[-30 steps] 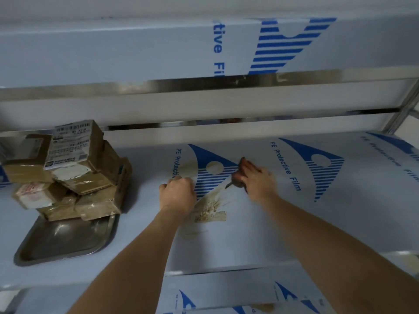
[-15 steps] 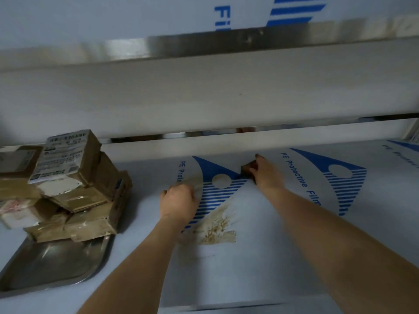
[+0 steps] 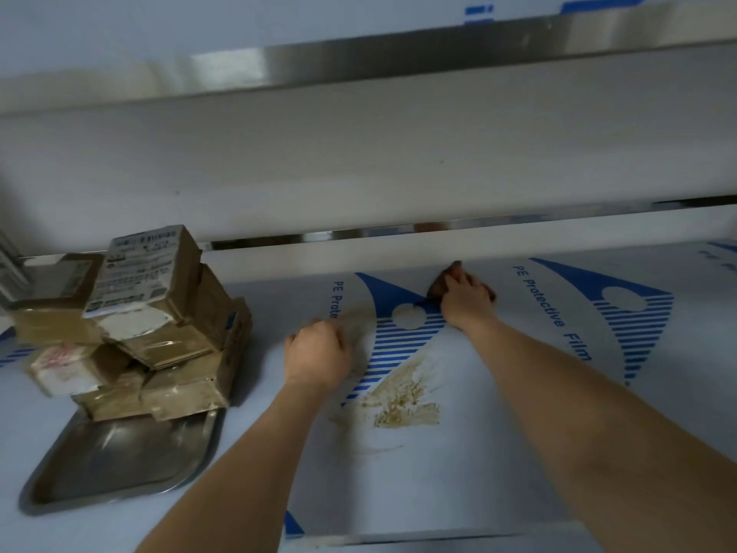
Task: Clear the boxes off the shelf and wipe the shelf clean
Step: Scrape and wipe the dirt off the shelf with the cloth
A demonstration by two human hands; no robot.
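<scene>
The stainless-steel shelf (image 3: 498, 453), covered in pale blue protective film printed with blue logos and lettering, fills the lower part of the view. The right hand (image 3: 464, 299) reaches to the back of it and presses a small dark reddish-brown cloth (image 3: 438, 288) against the film, close to the raised rear lip; the fingers curl over the cloth, which shows only at the edges of the hand. The left hand (image 3: 317, 355) rests on the shelf nearer the front, its fingers curled under into a loose fist, and whether it holds anything cannot be told. Between and just in front of the two hands lies a yellowish-brown dried stain (image 3: 401, 401), smeared across the striped part of one logo.

On the left of the shelf sits a leaning stack of brown cardboard boxes (image 3: 151, 333) wrapped in tape, several with white printed labels, the top one tilted. The stack stands on the far end of a shallow rectangular metal tray (image 3: 115, 464), whose bare near part reflects the light. The boxes stand well apart from the hands and the stain. Above, the underside of a higher steel shelf (image 3: 359, 57) crosses the view.
</scene>
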